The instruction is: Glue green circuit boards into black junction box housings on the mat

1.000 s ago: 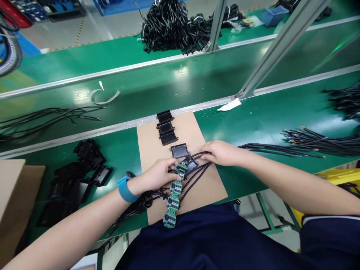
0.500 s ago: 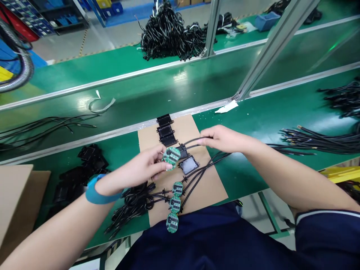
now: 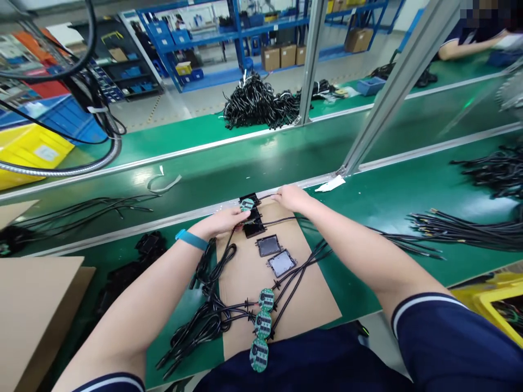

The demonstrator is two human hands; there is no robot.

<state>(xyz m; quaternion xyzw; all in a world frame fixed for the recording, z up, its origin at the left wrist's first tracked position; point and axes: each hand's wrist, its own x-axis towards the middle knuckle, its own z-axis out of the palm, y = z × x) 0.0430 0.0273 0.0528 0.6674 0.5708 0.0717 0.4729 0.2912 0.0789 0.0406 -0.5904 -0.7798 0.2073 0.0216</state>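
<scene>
My left hand (image 3: 224,220) pinches a round green circuit board (image 3: 247,204) over a row of black plastic housings (image 3: 254,228) at the far end of a cardboard sheet (image 3: 241,272). Closed around a black cable (image 3: 267,196), my right hand (image 3: 291,197) is just right of that row. Nearer me lie a dark housing part (image 3: 268,246) and a part with a grey face (image 3: 281,263). Three more round boards (image 3: 263,325) with cables attached line up near the cardboard's front edge. How the held board meets the housing is partly hidden by my fingers.
Coiled black cables (image 3: 192,326) lie to the left, near a pile of black housings (image 3: 122,275) and a cardboard box (image 3: 36,294). Cable bundles (image 3: 469,231) are at right. A metal post (image 3: 392,92) rises behind the bench. Another person's arm (image 3: 469,50) shows far right.
Both hands have moved away from me to the far housings, carrying the circuit board and cable along. The view has tilted up, showing more of the shelves behind.
</scene>
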